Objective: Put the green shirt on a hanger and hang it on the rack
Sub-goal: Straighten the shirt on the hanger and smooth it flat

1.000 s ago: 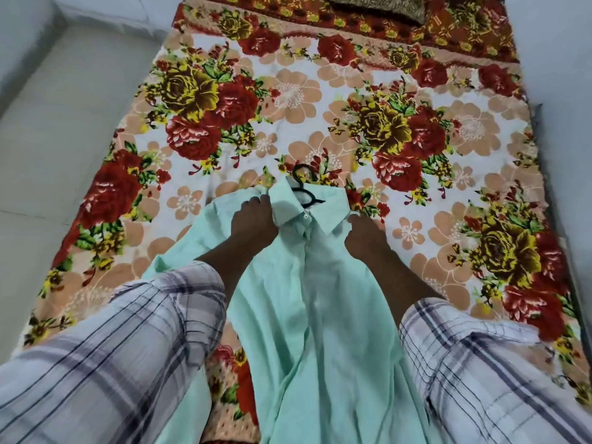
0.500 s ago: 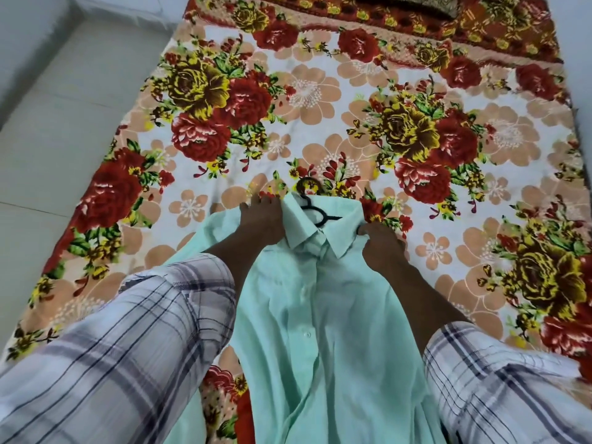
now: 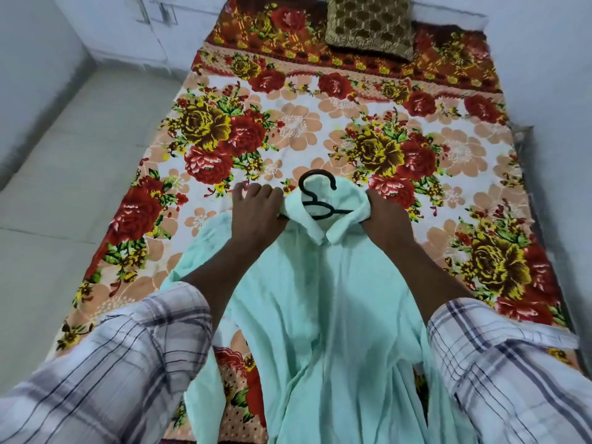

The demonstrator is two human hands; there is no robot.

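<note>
The pale green shirt (image 3: 320, 302) hangs from its collar above the bed, its tail falling toward me. A black hanger (image 3: 315, 195) sits inside the collar, with its hook sticking out on top. My left hand (image 3: 256, 213) grips the left shoulder of the shirt beside the collar. My right hand (image 3: 386, 219) grips the right shoulder at the collar's other side. The hanger's arms are hidden under the fabric. No rack is in view.
A bed with a floral sheet (image 3: 320, 129) fills the middle. A gold patterned pillow (image 3: 368, 24) lies at its far end. Pale tiled floor (image 3: 64, 187) runs along the left, and a grey wall (image 3: 560, 91) stands at the right.
Both hands have lifted the shirt's shoulders up and away from the bed. The hanger's hook now shows fully above the collar, and my view has tilted up toward the pillow.
</note>
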